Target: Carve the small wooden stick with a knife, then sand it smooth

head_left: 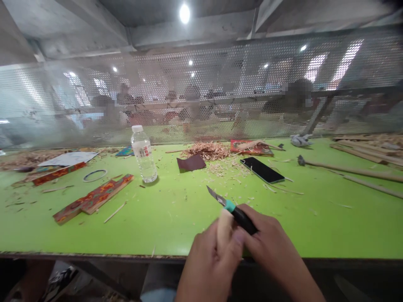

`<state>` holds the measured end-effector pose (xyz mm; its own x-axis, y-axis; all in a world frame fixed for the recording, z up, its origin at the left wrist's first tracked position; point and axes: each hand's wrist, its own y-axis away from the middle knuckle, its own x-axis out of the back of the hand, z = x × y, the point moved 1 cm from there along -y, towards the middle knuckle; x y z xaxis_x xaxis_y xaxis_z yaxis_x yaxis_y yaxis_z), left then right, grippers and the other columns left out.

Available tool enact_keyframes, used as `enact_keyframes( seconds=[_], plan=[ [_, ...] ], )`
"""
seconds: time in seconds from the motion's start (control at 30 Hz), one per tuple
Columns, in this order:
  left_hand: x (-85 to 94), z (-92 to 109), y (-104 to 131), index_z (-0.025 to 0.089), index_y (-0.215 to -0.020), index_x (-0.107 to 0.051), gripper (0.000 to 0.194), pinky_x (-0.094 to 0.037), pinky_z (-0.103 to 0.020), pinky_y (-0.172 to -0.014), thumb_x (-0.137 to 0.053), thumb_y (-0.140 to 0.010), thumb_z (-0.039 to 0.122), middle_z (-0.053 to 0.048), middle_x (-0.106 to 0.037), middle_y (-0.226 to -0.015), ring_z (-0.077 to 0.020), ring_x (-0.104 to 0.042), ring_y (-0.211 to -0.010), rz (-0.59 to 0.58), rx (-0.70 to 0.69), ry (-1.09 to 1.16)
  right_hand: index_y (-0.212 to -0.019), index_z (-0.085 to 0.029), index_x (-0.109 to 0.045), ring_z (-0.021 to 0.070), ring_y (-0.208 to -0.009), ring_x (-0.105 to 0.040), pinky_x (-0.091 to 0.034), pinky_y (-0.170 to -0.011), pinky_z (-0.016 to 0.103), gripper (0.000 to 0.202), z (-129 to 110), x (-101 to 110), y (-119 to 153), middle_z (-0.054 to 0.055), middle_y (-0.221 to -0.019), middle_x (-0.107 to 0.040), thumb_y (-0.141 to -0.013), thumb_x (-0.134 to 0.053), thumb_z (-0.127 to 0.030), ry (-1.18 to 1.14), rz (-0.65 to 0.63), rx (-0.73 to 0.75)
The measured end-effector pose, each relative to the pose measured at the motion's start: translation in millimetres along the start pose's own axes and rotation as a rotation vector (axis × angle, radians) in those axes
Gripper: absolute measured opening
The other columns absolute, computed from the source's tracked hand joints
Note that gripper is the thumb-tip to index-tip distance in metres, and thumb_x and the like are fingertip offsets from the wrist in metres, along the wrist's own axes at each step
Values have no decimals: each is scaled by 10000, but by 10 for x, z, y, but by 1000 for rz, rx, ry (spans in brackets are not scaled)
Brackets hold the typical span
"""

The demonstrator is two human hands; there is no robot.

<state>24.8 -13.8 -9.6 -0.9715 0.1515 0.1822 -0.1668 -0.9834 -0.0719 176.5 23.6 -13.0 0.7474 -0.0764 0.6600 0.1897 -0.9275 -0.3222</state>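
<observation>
Wooden piece (pixel 224 230), pale and rounded at its upper end, is gripped in the closed left hand (pixel 209 262), above the near edge of the green table (pixel 163 222). The right hand (pixel 269 237) is wrapped around the black handle of a knife (pixel 244 220), whose blade points forward and to the left, its teal collar just beside the top of the wood. The hands are close together; the wood's upper end looks slightly blurred, so whether the knife touches it is hard to say.

Beyond the hands, a dark phone (pixel 262 170) lies flat to the right, near a brown sheet (pixel 191 163) and a heap of shavings (pixel 208 151). Behind the phone is a red patterned board (pixel 234 147) with wood scraps on it. A clear bottle (pixel 145 157) with a white cap stands upright on the left, near two overlapping patterned strips (pixel 103 193) and a roll of tape (pixel 95 175). Long sticks (pixel 352 169) lie at the right, and a perforated screen (pixel 214 121) runs along the far side.
</observation>
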Motion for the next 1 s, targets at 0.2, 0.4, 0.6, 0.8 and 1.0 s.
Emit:
enact_keyframes(
  seconds=[0.2,0.4,0.6,0.8,1.0],
  plan=[
    [-21,17,26,189,-927,-667,416,-404,-207,-513,-575,-973,592,-6,-593,-691,-162,-530,-596,58,-6,24,-810,-244,-603,183,-611,-598,-393,-580,249,135,8,-9,-13,-21,-682,-679,-884,-527,-328,22,11,8],
    [-81,-25,-8,214,-939,-523,578,-319,-160,-327,-452,-950,787,108,-384,-515,-93,-384,-352,185,138,196,-908,-228,-669,189,-631,-611,-413,-598,253,206,2,-12,-11,-4,-712,-692,-938,-520,-367,41,36,-2],
    [-29,10,-37,219,-1178,-467,658,-307,-124,-291,-504,-908,817,142,-379,-486,-84,-379,-299,204,179,262,-938,-233,-691,192,-692,-644,-438,-637,256,186,-40,16,-20,0,-784,-729,-930,-526,-319,-2,-30,44],
    [-39,2,-32,201,-1338,-452,746,-310,-148,-281,-595,-881,773,87,-509,-676,-58,-351,-322,150,187,230,-925,-231,-697,192,-726,-671,-456,-654,255,161,-21,41,-36,4,-828,-753,-902,-544,-275,-30,-70,82],
    [-5,26,-70,162,-1265,-584,664,-539,-264,-738,-669,-877,694,-87,-709,-958,-244,-680,-851,302,58,150,-908,-225,-699,183,-699,-655,-454,-640,242,146,-31,42,-32,-6,-788,-742,-887,-557,-255,-39,-68,105]
  ],
)
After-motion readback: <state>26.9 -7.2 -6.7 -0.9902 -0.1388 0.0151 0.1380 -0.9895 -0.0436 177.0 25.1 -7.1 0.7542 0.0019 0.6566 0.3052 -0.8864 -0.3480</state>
